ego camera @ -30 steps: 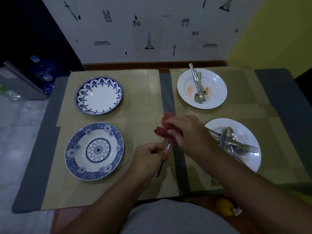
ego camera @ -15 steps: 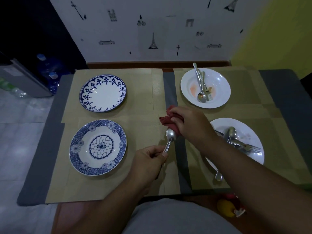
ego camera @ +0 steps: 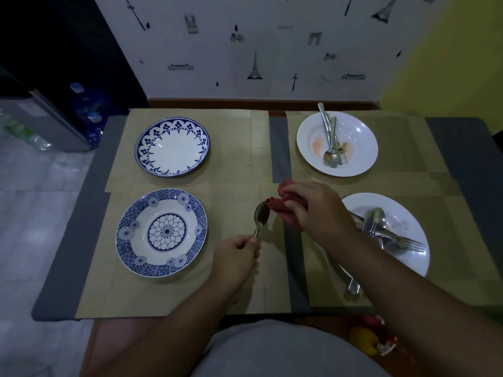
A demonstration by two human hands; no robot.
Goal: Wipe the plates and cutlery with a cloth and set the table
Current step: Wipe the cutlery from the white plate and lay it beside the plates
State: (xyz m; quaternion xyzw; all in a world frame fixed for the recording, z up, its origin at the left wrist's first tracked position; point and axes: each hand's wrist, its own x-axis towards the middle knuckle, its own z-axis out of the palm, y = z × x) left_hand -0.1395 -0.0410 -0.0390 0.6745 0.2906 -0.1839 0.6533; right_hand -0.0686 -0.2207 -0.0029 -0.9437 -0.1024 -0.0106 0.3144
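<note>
Four round ceramic plates on woven beige mats (ego camera: 231,137) over a grey desk (ego camera: 81,227). At 10 o'clock, a glossy white plate with a scalloped blue rim (ego camera: 172,146). At 8 o'clock, a flower plate (ego camera: 162,232) with a blue patchwork border and a round blue medallion in the middle. At 2 o'clock, the far white plate (ego camera: 362,148), deep and plain, has orange smears inside and two metal pieces lying in it, a spoon and fork pair (ego camera: 329,137), handles pointing to 12. At 4 o'clock, the near white plate (ego camera: 408,221) is partly hidden by the right forearm. It holds a cutlery pile (ego camera: 378,229) of shiny crossed metal: a fork with tines toward 3, at least two spoon bowls, and one handle sticking out over the near rim. The exact count is unclear because the pieces overlap. At centre, the left hand (ego camera: 236,257) has its grip closed, pinching the thin handle of one steel spoon (ego camera: 261,214), oval bowl up and tilted toward 1. The right hand (ego camera: 318,210) has its grip curled around one crumpled red cloth (ego camera: 275,205), soft and folded. The cloth edge touches the upper right side of the spoon bowl. Both are held above the mat, between the flower plate and the near white plate.
</note>
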